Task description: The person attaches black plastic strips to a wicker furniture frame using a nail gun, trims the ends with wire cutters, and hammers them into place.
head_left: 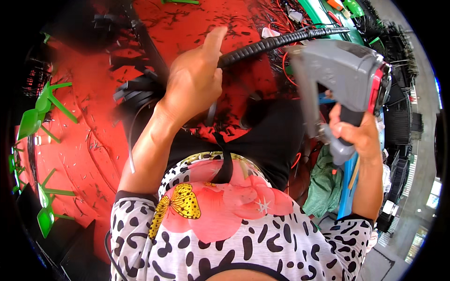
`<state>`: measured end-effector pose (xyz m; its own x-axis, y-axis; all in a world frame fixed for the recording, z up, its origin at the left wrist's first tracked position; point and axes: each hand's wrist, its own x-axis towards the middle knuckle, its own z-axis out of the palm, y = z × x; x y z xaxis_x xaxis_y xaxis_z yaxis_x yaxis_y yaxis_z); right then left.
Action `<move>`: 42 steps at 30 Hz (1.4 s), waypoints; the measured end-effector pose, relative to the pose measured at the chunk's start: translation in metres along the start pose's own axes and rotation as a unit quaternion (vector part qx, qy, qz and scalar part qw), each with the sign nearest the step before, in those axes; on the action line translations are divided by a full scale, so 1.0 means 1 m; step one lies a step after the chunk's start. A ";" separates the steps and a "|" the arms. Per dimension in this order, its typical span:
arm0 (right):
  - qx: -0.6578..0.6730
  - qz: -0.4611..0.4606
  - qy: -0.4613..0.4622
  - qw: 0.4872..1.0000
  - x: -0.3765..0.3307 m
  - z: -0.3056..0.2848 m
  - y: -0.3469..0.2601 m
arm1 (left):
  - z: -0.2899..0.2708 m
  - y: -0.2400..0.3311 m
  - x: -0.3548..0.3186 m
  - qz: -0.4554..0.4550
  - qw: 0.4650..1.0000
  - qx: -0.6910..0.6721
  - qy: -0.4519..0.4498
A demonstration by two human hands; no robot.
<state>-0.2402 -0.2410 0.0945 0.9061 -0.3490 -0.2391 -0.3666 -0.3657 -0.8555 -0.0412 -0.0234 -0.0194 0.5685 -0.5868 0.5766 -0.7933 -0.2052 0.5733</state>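
Note:
My left hand [190, 86] is closed around a long black rod [274, 43] wound with flat black strip. Its forefinger stretches out along the far side. The rod runs up to the right, over red fabric strewn with scraps. Loose black strips [138, 89] fan out beside my left wrist. My right hand [358, 133] grips the black handle of a grey and red staple gun [344, 63]. The gun is held below the rod's far end, apart from my left hand. Its front end is smeared by motion.
Green plastic pieces with legs [35, 114] lie on the red surface [86, 154] at left. At right are a green bag [323, 187], a blue bar [348, 187] and black ribbed stacks [398, 159]. Red cords [286, 70] tangle behind the gun.

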 end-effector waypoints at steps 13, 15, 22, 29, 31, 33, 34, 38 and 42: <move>0.089 0.047 -0.135 0.986 0.008 0.048 -0.034 | 0.004 0.006 -0.004 -0.021 1.000 0.000 -0.015; 0.063 0.057 -0.129 0.988 0.010 0.050 -0.039 | 0.005 0.002 -0.002 -0.011 1.000 0.002 -0.005; 0.007 0.083 -0.123 0.989 0.012 0.050 -0.048 | 0.005 -0.004 0.003 0.068 0.997 -0.005 0.043; -0.020 0.027 -0.129 0.991 0.016 0.057 -0.054 | -0.009 0.009 0.004 -0.108 0.992 0.000 -0.062; -0.013 0.023 -0.137 0.990 0.019 0.058 -0.054 | -0.009 0.007 0.008 -0.103 0.993 0.000 -0.060; 0.021 0.017 -0.147 0.989 0.019 0.058 -0.050 | -0.006 -0.001 0.011 -0.106 0.993 -0.003 -0.058; 0.022 0.012 -0.148 0.989 0.019 0.056 -0.049 | -0.007 -0.003 0.011 -0.104 0.993 0.002 -0.057; 0.095 -0.022 -0.021 0.995 0.011 0.030 -0.035 | -0.011 -0.003 0.014 -0.113 0.991 -0.031 -0.058; 0.062 -0.032 0.099 0.993 0.011 -0.028 0.007 | -0.007 -0.009 0.015 -0.064 0.996 -0.022 -0.066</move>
<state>-0.2382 -0.2713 0.0985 0.8629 -0.4959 -0.0976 -0.2691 -0.2873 -0.9193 -0.0240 -0.0247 -0.0123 0.6280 -0.6565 0.4178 -0.7043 -0.2511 0.6641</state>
